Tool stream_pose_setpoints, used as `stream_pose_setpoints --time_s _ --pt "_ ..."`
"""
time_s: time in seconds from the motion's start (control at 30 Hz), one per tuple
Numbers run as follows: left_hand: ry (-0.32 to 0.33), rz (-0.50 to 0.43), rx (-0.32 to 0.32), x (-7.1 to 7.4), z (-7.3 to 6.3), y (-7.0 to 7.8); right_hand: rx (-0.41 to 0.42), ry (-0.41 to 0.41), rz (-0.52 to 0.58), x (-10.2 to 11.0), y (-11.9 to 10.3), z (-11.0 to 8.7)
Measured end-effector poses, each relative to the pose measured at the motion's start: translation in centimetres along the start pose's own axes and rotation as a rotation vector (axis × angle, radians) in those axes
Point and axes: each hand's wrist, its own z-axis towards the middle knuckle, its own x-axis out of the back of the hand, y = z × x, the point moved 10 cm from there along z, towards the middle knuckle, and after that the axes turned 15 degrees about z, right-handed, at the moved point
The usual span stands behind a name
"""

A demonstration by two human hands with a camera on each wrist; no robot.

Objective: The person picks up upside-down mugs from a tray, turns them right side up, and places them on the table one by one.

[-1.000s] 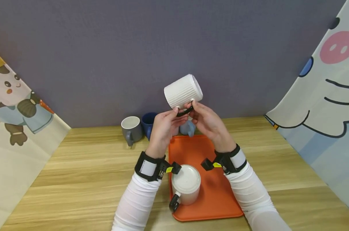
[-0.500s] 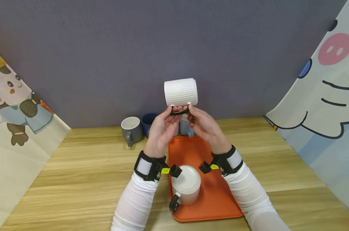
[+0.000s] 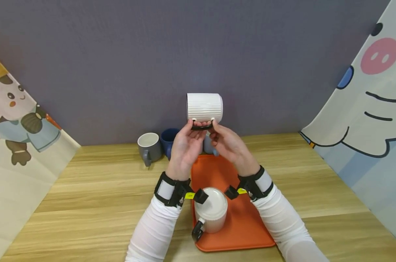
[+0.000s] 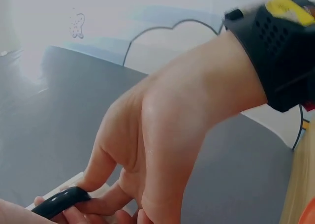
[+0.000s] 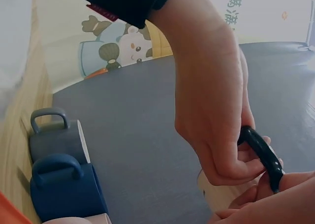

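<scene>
A white ribbed mug (image 3: 204,105) with a black handle (image 3: 202,127) lies sideways in the air, its handle turned toward me and its axis nearly level. My left hand (image 3: 186,151) pinches the handle's left end, with some fingers behind it. At its right end, my right hand (image 3: 230,145) pinches with thumb and fingers. In the left wrist view the black handle (image 4: 64,202) sits between fingertips, and most of the mug body is hidden. Below the hands, another white mug (image 3: 212,205) stands upside down on the orange tray (image 3: 240,238), its black handle pointing front left.
Along the grey back wall (image 3: 119,72) stand a grey mug (image 3: 149,149), a dark blue mug (image 3: 167,138) and a light blue mug (image 3: 208,145), the latter partly behind my hands. Wooden tabletop (image 3: 103,203) surrounds the tray. Cartoon-printed panels (image 3: 378,109) flank both sides.
The held mug has turned from a tilt, with its right end raised, to nearly level. It has come slightly lower, both hands keeping hold of the handle. The mug on the tray has not moved.
</scene>
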Motion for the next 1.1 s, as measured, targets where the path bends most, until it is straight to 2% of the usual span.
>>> stream_pose_setpoints --time_s 0.23,0.5,0.67,0.83,0.97,1.1 --pt "0.002 0.002 -0.048 0.1 0.0 0.4 -0.044 -0.01 0.052 0.0 0.8 0.1" --pt "-0.006 0.014 -0.061 0.1 0.0 0.5 -0.131 -0.067 0.077 -0.1 1.5 0.2" --pt "0.0 0.007 -0.065 0.1 0.0 0.5 -0.21 -0.04 0.146 0.2 2.0 0.1" --pt "0.006 0.017 -0.066 0.1 0.1 0.3 -0.231 -0.005 0.196 0.7 2.1 0.2" --pt "0.0 0.041 -0.073 0.1 0.2 0.2 -0.193 0.008 0.133 1.1 1.8 0.2" --pt "0.007 0.079 -0.079 0.3 0.3 0.0 -0.131 0.017 -0.045 1.6 1.3 0.1"
